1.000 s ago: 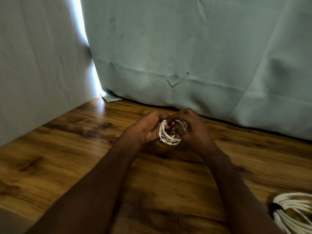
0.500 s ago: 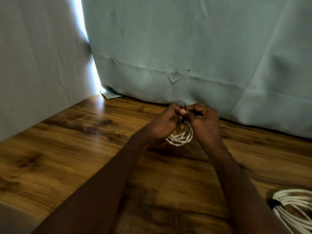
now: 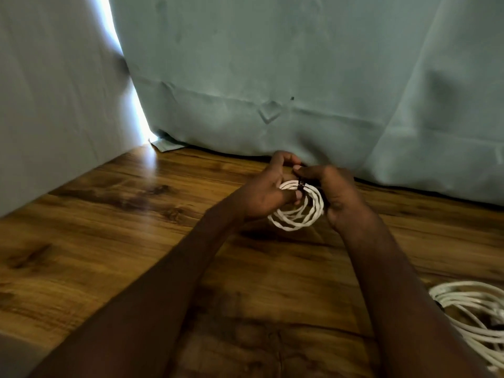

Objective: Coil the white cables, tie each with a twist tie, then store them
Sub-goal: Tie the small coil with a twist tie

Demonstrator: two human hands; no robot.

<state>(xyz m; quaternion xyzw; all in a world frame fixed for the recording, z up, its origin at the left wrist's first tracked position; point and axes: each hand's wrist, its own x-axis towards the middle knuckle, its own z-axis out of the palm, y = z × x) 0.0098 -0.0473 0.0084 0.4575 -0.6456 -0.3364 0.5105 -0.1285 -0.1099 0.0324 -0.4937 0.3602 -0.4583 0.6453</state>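
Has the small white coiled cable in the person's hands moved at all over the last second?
Yes. The small white coiled cable has shifted right along the brown wooden tabletop, toward the larger white cable bundle, ending nearer the teal curtain's diamond-shaped crease.

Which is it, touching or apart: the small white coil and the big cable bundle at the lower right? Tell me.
Apart. The head view shows the small coil held between both hands, with bare wooden floor plainly separating it from the bundle lying at the frame's lower right.
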